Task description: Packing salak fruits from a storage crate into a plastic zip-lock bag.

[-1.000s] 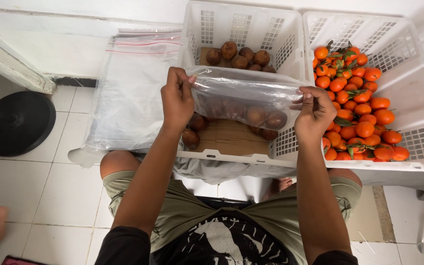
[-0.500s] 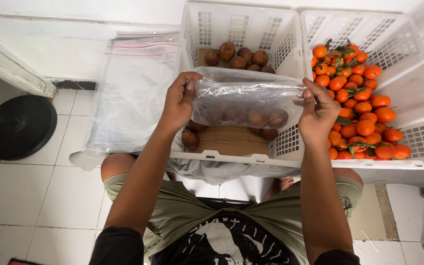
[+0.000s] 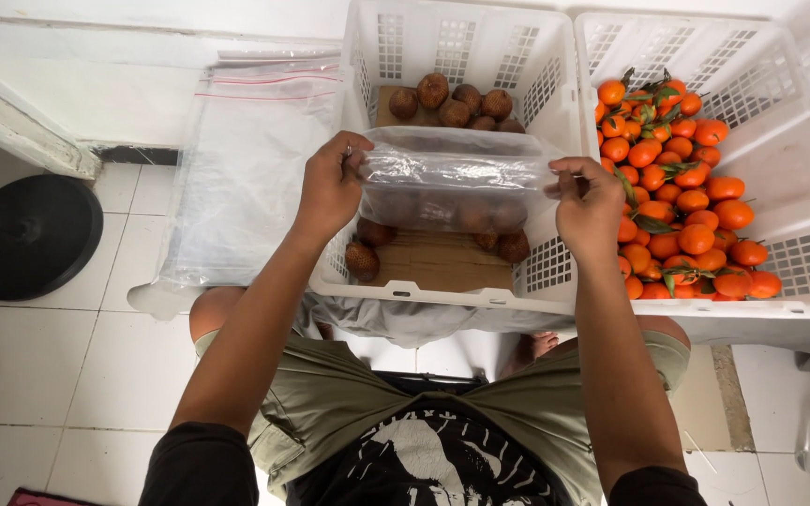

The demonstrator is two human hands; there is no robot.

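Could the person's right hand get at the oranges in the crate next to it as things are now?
Probably not right away. The right hand is pinching one end of the clear bag, and the left hand holds the other. The oranges lie open-topped just beside it, nothing covering them, so once it lets go the way looks free.

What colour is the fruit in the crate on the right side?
Orange, some with green leaves, in the white crate. The head view shows it best.

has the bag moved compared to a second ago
Yes, slightly. The bag, pinched by the left hand and right hand, sits higher against the crate front rim, its top edge stretched flatter.
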